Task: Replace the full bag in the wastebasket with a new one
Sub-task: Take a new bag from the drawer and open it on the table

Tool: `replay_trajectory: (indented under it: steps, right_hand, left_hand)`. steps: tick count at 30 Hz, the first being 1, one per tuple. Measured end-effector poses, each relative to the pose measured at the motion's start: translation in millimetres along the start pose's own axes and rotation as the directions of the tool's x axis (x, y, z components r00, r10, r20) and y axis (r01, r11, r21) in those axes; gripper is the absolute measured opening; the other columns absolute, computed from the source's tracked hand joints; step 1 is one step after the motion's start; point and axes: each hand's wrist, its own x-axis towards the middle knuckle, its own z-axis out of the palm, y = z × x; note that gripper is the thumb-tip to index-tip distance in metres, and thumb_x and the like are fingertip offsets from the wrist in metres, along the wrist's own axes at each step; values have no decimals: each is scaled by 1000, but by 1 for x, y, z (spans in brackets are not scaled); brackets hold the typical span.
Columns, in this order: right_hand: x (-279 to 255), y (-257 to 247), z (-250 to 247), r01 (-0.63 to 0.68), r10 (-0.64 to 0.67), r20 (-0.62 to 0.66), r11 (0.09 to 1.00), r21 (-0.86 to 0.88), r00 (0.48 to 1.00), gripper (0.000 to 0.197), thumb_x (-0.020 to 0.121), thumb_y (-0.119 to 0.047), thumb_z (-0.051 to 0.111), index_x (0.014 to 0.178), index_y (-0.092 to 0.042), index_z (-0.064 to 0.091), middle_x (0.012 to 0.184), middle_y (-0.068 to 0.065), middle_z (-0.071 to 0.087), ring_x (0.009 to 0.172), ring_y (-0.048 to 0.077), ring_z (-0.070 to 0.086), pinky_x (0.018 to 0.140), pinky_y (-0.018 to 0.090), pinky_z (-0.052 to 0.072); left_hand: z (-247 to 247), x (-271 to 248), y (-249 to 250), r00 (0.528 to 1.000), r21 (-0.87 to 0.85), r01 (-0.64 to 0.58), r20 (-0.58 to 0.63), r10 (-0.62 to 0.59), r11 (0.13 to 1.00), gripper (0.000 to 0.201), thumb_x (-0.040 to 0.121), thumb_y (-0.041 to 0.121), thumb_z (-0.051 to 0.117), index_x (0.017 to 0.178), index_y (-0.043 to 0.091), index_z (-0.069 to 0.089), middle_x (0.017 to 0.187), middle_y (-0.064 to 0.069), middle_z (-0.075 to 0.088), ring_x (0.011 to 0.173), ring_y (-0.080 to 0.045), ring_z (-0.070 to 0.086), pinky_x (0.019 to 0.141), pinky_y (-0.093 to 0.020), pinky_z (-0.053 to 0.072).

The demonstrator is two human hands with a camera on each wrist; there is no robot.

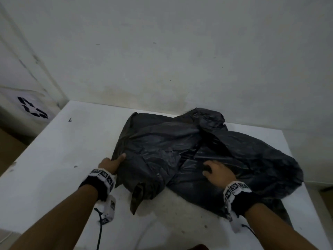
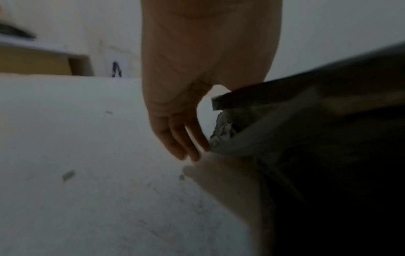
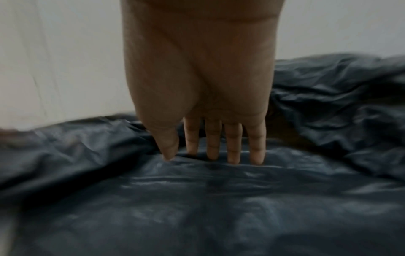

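A crumpled black plastic bag (image 1: 162, 141) lies spread across the white table (image 1: 54, 159), reaching toward the back wall. My left hand (image 1: 111, 163) is at the bag's left edge, with the thumb on top of the plastic. In the left wrist view the fingers (image 2: 186, 138) point down beside the folded bag edge (image 2: 241, 97), which passes between them and the hidden thumb. My right hand (image 1: 216, 170) lies flat on the bag's middle. Its straight fingers (image 3: 232, 147) press on the glossy bag (image 3: 197, 199). No wastebasket shows in any view.
A stained white wall (image 1: 162, 51) rises right behind the table. To the left stands a white object with black markings (image 1: 32, 109), with something brown (image 1: 10, 148) below it. Bare tabletop (image 2: 65, 138) stretches left of the bag. Small dark specks dot the surface.
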Motion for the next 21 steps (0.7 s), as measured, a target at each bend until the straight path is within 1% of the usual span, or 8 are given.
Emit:
replay_trajectory:
  steps: [3,7,9,12,14,16,18,21]
  right_hand:
    - [-2,-26,1,63,-58,-32,974,219,998,40,92,-33,59,130,-22,55,132,7,59,122,24,54,102,29,41]
    - [-9,-83,-28,174,-151,-93,707,686,984,24,97,-28,55,121,-25,57,114,9,65,93,18,63,78,27,50]
    - [-13,-116,-49,103,-154,-29,494,863,988,26,98,-42,49,120,-30,51,117,8,63,88,21,63,71,34,55]
    - [-8,-151,-79,-27,-216,95,300,954,972,57,82,-70,52,122,-30,55,117,0,68,98,24,69,68,40,60]
    - [-3,-164,-92,-7,-229,61,233,972,972,53,83,-61,61,117,-22,65,109,2,73,97,21,70,69,32,59]
    - [-1,-170,-102,73,-133,-46,211,975,990,25,92,-34,63,99,-10,70,96,8,72,86,19,69,70,26,55]
    - [7,-163,-106,95,-9,-94,136,986,996,18,96,-19,57,84,-9,66,88,12,68,84,25,64,78,32,53]
    - [6,-145,-120,-32,12,34,-146,989,999,31,99,-28,47,111,-5,65,104,19,68,99,34,63,90,42,51]
  left_hand:
    - [11,-9,14,992,-117,-129,2,130,985,52,98,34,50,114,-15,59,119,-33,59,108,-41,57,82,-32,43]
    - [20,-43,59,952,-462,-279,-20,304,842,39,98,30,50,130,9,57,131,-14,58,115,-28,56,95,-26,40]
    - [25,-66,88,933,-642,-182,125,337,745,47,93,50,51,119,13,63,125,-12,63,109,-25,61,99,-33,44]
    - [35,-100,126,806,-793,57,395,441,607,64,93,62,38,120,11,64,118,-15,67,107,-28,66,95,-39,49]
    - [41,-118,147,815,-796,-22,335,472,604,48,101,43,38,121,8,63,120,-17,66,110,-29,64,97,-42,48]
    - [43,-123,158,832,-775,-115,267,487,622,32,100,25,45,114,5,66,118,-19,66,107,-32,64,98,-44,49]
    - [41,-120,161,824,-738,-156,270,499,656,23,96,21,54,106,5,68,112,-17,69,100,-29,68,92,-40,53]
    - [35,-110,157,806,-615,-101,411,427,782,36,93,30,60,117,3,64,116,-15,68,104,-29,65,91,-39,52]
